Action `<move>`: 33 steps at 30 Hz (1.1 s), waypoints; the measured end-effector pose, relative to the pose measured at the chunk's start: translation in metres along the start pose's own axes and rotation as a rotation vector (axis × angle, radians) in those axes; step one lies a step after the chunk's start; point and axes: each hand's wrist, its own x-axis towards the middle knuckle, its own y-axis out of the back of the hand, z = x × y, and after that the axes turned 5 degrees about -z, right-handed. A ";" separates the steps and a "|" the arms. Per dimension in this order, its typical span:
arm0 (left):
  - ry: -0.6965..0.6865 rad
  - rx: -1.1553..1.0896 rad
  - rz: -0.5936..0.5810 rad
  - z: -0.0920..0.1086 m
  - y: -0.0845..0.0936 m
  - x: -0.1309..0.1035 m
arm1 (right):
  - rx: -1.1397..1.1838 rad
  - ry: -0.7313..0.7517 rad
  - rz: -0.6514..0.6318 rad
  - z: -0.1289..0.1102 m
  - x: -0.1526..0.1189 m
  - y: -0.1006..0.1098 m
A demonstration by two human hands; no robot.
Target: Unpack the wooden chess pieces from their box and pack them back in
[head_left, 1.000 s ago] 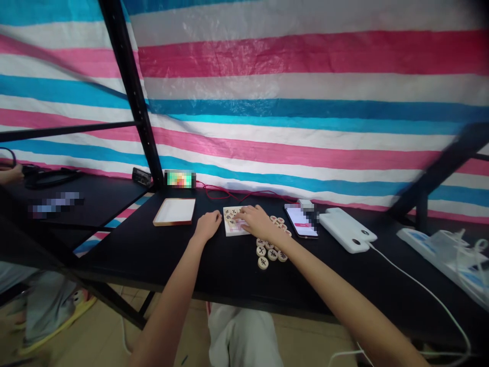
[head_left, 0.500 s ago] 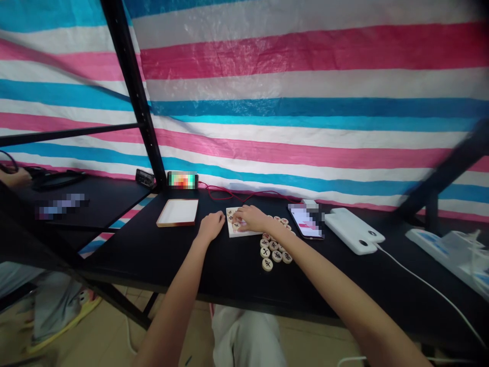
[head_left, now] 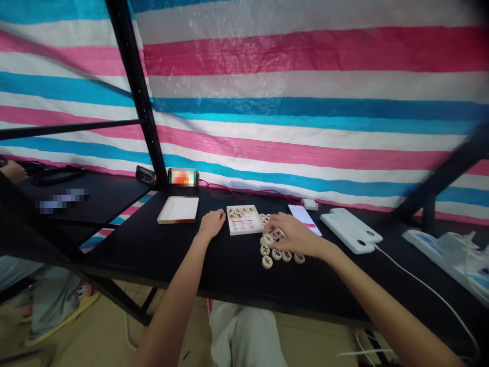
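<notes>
A shallow white box (head_left: 247,226) lies on the black table, with several round wooden pieces (head_left: 238,211) in its upper part and red print on its bottom. To its right, more round pieces with black or red characters (head_left: 276,253) are spread on the table. My right hand (head_left: 288,232) reaches over this group, thumb and fingers pinched round a piece (head_left: 268,239). My left hand (head_left: 212,223) rests on the table just left of the box, its fingers curled together; what they hold, if anything, is hidden.
An open box lid (head_left: 178,210) lies at the left. A propped phone (head_left: 183,177) with a red cable stands behind it. Another phone (head_left: 305,219), a white device (head_left: 351,231) and a power strip (head_left: 446,255) are on the right. Another person's hand (head_left: 13,172) shows far left.
My right hand has moved from the white box to the pieces at the right and now pinches one. More pieces in the box are visible. My left hand stays in place.
</notes>
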 end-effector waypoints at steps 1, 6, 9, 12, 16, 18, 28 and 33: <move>-0.003 -0.002 -0.001 0.000 0.000 0.000 | 0.020 -0.003 -0.024 -0.005 -0.015 -0.001; -0.012 -0.004 0.011 -0.002 -0.002 0.000 | -0.014 -0.131 -0.088 -0.019 -0.055 -0.018; -0.012 -0.001 0.009 -0.001 -0.001 -0.002 | -0.064 -0.148 -0.097 -0.020 -0.056 -0.025; -0.006 0.010 0.005 0.001 0.001 -0.003 | -0.116 -0.125 -0.079 -0.021 -0.051 -0.028; -0.016 0.026 0.009 0.000 0.001 -0.002 | -0.151 -0.119 -0.064 -0.023 -0.049 -0.032; -0.020 0.029 0.013 -0.001 0.000 -0.001 | -0.155 -0.136 -0.049 -0.024 -0.051 -0.034; -0.006 0.010 0.002 0.001 0.000 -0.001 | -0.108 -0.099 0.020 -0.012 -0.010 -0.020; 0.025 0.020 -0.002 0.004 0.003 -0.003 | -0.177 -0.052 0.008 0.002 0.067 -0.036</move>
